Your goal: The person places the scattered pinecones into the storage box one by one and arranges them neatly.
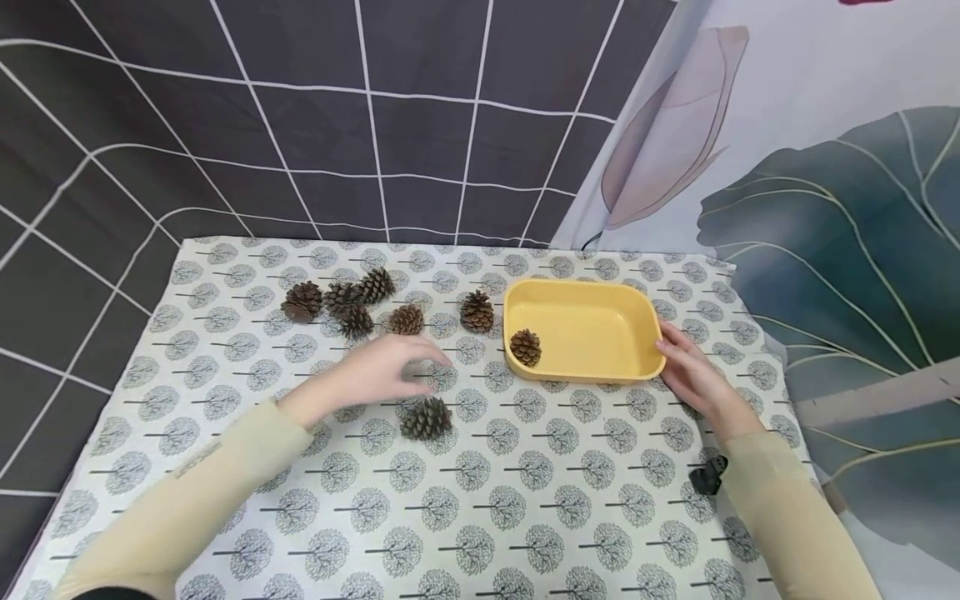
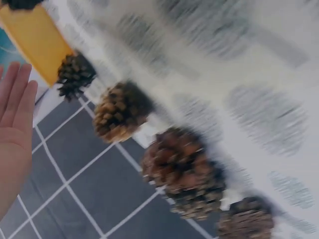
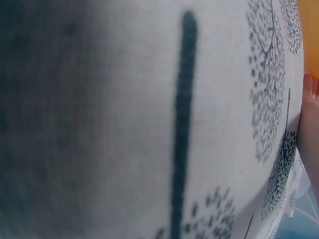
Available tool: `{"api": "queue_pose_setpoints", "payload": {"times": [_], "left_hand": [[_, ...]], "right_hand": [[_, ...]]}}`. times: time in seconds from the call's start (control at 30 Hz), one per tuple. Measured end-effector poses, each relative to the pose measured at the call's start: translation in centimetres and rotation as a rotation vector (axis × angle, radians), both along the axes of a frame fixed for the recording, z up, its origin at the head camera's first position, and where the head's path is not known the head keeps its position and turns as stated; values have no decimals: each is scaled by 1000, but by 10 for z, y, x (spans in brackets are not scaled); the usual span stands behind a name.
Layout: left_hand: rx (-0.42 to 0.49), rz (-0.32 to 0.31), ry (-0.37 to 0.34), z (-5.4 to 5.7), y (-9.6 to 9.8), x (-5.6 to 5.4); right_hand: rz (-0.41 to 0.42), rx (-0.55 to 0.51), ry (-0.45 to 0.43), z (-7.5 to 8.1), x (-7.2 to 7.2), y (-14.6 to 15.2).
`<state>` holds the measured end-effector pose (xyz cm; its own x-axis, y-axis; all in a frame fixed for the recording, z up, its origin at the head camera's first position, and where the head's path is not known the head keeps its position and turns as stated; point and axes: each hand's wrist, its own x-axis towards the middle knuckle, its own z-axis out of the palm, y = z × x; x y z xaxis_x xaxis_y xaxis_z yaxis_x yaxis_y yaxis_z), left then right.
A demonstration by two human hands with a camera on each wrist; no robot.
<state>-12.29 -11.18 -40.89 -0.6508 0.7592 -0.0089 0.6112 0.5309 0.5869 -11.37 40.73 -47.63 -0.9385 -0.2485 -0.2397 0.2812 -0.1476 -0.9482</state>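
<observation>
A yellow tray [image 1: 585,300] stands on the tree-print cloth with one pine cone [image 1: 525,347] in its near left corner. My left hand [image 1: 390,367] hovers open over the cloth and holds nothing. A loose pine cone [image 1: 426,418] lies just in front of it. In the left wrist view the left hand [image 2: 15,124] shows straight fingers, with the tray [image 2: 32,40] beyond it. My right hand [image 1: 690,367] rests with relaxed fingers against the tray's near right corner. The right wrist view shows only blurred cloth [image 3: 149,119] and a fingertip [image 3: 310,129].
Several pine cones lie in a row behind my left hand, from the far left one [image 1: 302,302] to one [image 1: 477,312] beside the tray. Dark grid fabric [image 1: 337,125] hangs behind the table, leaf-print fabric [image 1: 825,208] at the right. A small black object [image 1: 708,477] sits by my right wrist.
</observation>
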Motion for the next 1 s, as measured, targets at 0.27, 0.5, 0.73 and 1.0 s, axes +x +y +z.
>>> {"api": "queue_pose_setpoints", "payload": {"times": [0.27, 0.5, 0.73, 1.0], "left_hand": [[41, 97, -50, -26, -24, 29], [92, 214, -90, -39, -35, 46], [105, 232, -114, -51, -35, 54], [34, 240, -116, -54, -26, 58]], "right_hand": [[0, 2, -6, 1, -1, 0], [5, -51, 32, -1, 0, 0], [19, -153, 59, -5, -1, 2], [8, -120, 37, -3, 0, 1]]}}
